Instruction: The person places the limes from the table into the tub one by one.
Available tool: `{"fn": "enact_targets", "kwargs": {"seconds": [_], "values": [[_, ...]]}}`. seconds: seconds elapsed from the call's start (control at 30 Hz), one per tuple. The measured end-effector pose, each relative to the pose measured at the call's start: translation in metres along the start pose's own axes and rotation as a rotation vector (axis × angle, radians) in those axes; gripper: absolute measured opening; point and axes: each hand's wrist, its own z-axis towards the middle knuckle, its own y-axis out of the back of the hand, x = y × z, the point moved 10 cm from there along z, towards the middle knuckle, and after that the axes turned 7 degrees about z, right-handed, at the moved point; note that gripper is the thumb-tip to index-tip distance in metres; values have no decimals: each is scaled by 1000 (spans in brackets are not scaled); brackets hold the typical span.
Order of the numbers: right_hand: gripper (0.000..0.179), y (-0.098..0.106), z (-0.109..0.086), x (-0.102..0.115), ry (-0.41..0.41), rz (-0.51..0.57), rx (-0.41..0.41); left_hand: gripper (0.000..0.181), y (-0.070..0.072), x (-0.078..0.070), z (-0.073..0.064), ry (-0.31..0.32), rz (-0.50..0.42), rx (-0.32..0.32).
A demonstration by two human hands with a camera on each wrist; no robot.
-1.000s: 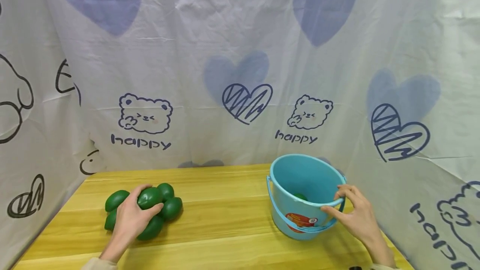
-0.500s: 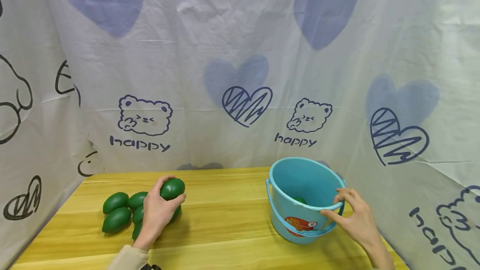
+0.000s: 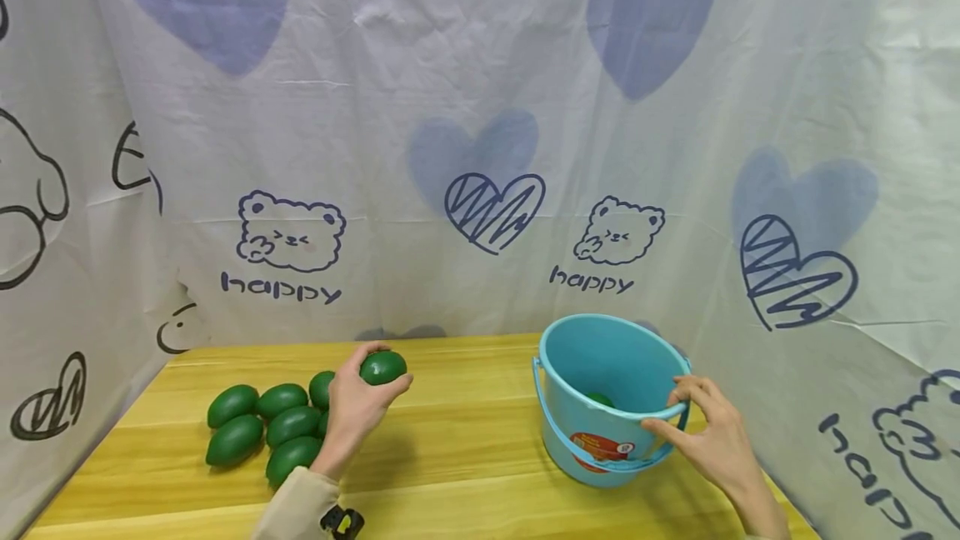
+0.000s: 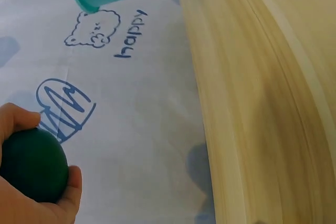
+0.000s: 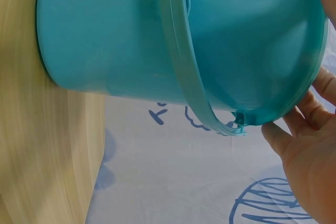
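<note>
My left hand holds a dark green lime above the table, thumb on one side and fingers on the other. The left wrist view shows the same lime within the fingers. Left of that hand, several more limes lie close together, some partly hidden behind the wrist. On the right stands a light blue bucket, its handle hanging down in front. My right hand grips its right rim, with the thumb outside and the fingers over the edge. Inside the bucket, a bit of green shows.
The wooden table runs between the limes and the bucket. A white cloth printed with hearts and bears hangs behind the table and along both sides. A dark watch is on the left wrist.
My left hand has picked a lime out of the group, lifting it and carrying it to the right. The right hand stays on the bucket rim.
</note>
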Motion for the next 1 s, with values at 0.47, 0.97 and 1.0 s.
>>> {"fn": "enact_targets", "kwargs": {"seconds": [0.47,0.97,1.0], "values": [[39,-1,0,-3,-6,1,8,49,-37,-21,1,-14,-122,98],[40,0,-1,-8,-10,-12,7,54,-70,-49,1,-56,-203,159],[40,0,-1,-7,-9,-13,5,55,-73,-49,0,-55,-210,171]]}}
